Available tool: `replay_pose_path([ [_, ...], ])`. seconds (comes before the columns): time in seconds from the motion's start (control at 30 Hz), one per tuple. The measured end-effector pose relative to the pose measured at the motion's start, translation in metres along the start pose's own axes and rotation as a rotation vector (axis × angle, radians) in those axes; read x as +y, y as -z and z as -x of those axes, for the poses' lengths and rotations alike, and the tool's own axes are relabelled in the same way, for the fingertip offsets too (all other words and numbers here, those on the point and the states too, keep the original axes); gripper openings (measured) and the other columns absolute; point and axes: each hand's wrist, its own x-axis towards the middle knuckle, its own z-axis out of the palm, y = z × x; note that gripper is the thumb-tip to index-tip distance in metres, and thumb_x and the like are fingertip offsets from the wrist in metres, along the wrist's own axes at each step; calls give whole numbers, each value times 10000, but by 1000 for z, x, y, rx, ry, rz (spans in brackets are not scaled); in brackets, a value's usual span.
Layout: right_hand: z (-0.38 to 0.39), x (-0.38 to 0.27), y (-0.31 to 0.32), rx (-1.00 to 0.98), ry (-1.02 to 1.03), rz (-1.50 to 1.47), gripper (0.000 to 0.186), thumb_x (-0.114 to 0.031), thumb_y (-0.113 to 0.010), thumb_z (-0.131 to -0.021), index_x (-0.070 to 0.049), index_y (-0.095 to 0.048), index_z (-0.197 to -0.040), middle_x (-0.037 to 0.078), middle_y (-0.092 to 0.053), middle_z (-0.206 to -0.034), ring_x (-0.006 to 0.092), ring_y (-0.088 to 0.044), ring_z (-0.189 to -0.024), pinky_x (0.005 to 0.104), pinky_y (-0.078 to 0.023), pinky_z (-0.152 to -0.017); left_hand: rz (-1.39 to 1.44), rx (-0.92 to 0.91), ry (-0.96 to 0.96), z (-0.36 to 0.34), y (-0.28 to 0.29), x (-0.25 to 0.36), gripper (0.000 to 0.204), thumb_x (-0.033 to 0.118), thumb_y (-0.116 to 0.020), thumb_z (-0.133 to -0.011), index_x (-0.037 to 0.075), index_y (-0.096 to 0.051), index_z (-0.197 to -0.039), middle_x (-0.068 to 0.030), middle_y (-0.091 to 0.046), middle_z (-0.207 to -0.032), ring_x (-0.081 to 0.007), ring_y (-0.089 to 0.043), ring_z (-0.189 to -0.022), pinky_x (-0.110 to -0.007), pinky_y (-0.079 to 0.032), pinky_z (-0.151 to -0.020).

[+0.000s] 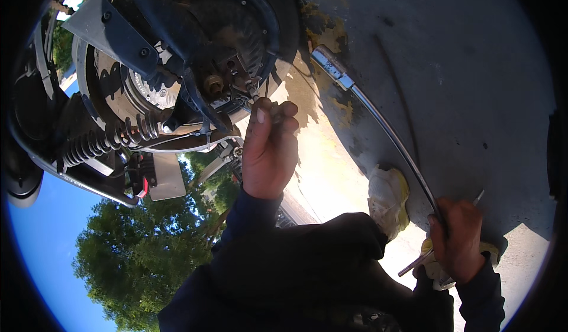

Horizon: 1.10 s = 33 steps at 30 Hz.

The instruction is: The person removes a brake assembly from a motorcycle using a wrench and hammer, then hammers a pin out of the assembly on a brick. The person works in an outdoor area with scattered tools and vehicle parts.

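My dark-clad knee (349, 243) was nearest to me; beside it my right hand (460, 237) was closed around the dark end of a long socket wrench (399, 146), its fingers wrapped firmly over the handle; a thin metal rod (408, 269) stuck out on either side of that same fist; the wrench's shiny shaft slanted away from me across the grey floor (479, 83), its thick socket head well apart from my left hand (272, 149); below the shaft stood a pale shoe (387, 202) with yellowish edging, partly in bright sun; my left hand was raised just beside the wheel hub, thumb and fingers bent toward one another, and I could not tell whether they pinched anything small; right by the fingertips were a thin metal linkage (253, 89) and, a little farther in, a brownish hub nut (214, 85); around these sat the motorcycle wheel (269, 13) with its dark tyre; to the left of the hub a coiled shock absorber (106, 140) ran toward the frame, and past it showed a pale plate (168, 178) with a red reflector (144, 188) next to it; farther off were a leafy green tree (148, 249) and blue sky (41, 237).
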Motion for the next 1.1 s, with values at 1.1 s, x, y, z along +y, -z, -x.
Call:
replay_pose_path([
  [1.1, -14, -16, -4, 34, 233, 220, 396, 11, -706, -747, -5, -648, -1139, 59, -580, -686, 260, -595, -598, 408, -425, -631, 226, -45, -7, -14, -5, 5, 259, 161, -489, -1073, 57, -570, -1296, -157, -600, -1379, -314, -556, -1322, -472, -449, -1146],
])
